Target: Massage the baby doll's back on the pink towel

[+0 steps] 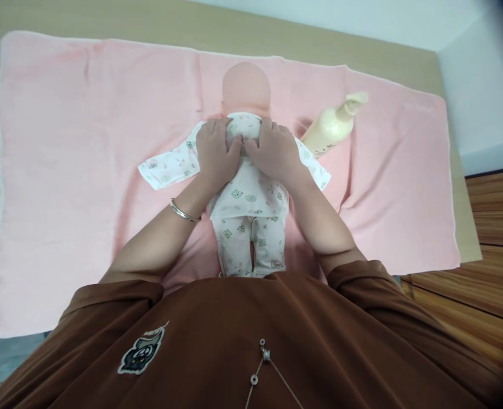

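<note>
A baby doll [245,85] lies on the pink towel, its bare head toward the far edge and no face in sight. It wears a white printed top [251,190] and matching printed trousers [268,241]. My left hand [218,149] curls over one shoulder of the doll, fingers at the collar side and thumb on the middle of the torso. Over the other shoulder my right hand [277,149] is wrapped the same way. Both thumb tips nearly meet below the collar. The doll's arms are not visible; the sleeves [170,165] spread out flat.
Right of the doll, a cream pump bottle [330,129] lies tilted on the pink towel [64,170]. The towel covers most of a light wooden table [149,23]. A white wall borders the far side, with brown wooden panels [498,227] at the right.
</note>
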Demonstrator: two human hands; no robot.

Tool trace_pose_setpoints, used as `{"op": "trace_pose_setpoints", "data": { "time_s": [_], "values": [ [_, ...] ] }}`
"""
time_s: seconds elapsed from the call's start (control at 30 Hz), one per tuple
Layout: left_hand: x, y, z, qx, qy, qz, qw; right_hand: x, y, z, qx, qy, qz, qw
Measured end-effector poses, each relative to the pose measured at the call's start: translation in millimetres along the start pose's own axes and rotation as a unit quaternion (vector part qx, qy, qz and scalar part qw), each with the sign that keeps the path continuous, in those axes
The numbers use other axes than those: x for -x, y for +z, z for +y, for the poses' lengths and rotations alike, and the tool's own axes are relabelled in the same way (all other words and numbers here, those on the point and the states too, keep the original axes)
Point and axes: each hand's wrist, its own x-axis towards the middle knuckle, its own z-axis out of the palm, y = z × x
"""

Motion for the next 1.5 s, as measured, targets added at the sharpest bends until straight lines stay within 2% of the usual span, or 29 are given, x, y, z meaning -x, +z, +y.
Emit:
{"op": "trace_pose_setpoints", "data": {
  "time_s": [0.17, 0.3, 0.47, 0.6, 0.7, 0.83, 0.9, 1.0, 1.17, 1.27, 1.43, 1.5],
  "values": [
    [0.2, -0.9, 1.2, -0.003, -0.022, -0.013, 1.000, 1.5, 11.4, -9.3, 0.022, 0.030, 0.039, 0.999],
    [-0.2, -5.6, 8.0, -0.021, -0.035, -0.031, 0.999, 3.9, 18.3, 1.9, 0.001, 0.001, 0.073, 0.997],
    [7.0, -20.4, 32.2, -0.110, 0.015, -0.065, 0.992, 1.7, 6.8, 16.9, -0.025, -0.040, 0.027, 0.999],
    [15.9, -29.1, 45.5, -0.092, 0.058, -0.088, 0.990, 3.5, -1.5, 12.6, -0.010, -0.033, -0.011, 0.999],
    [12.6, -28.0, 38.8, -0.055, 0.061, -0.070, 0.994, 16.2, -1.9, -3.5, 0.034, -0.015, -0.027, 0.999],
    [-5.0, -22.5, 16.5, -0.037, 0.033, -0.064, 0.997, 40.4, -0.4, -29.1, 0.060, -0.052, -0.011, 0.997],
    [-11.8, -20.5, 8.4, -0.053, 0.018, -0.072, 0.996, 44.0, -0.5, -34.7, 0.056, -0.073, -0.008, 0.996],
    [-10.3, -20.5, 9.0, -0.083, 0.013, -0.080, 0.993, 30.9, -1.6, -28.2, 0.028, -0.050, -0.027, 0.998],
    [11.9, -27.1, 34.0, -0.105, 0.049, -0.098, 0.988, -2.3, 0.1, -1.3, -0.021, 0.040, -0.055, 0.997],
    [15.4, -27.9, 39.2, -0.087, 0.062, -0.094, 0.990, -4.9, 6.4, 6.0, -0.028, 0.038, -0.030, 0.998],
    [4.7, -21.1, 21.6, -0.066, 0.045, -0.060, 0.995, 5.4, 19.4, 7.3, -0.062, 0.003, 0.084, 0.995],
    [3.0, -18.6, 15.7, -0.062, 0.046, -0.050, 0.996, 6.9, 20.4, 6.6, -0.067, 0.004, 0.103, 0.992]
  ]
}}
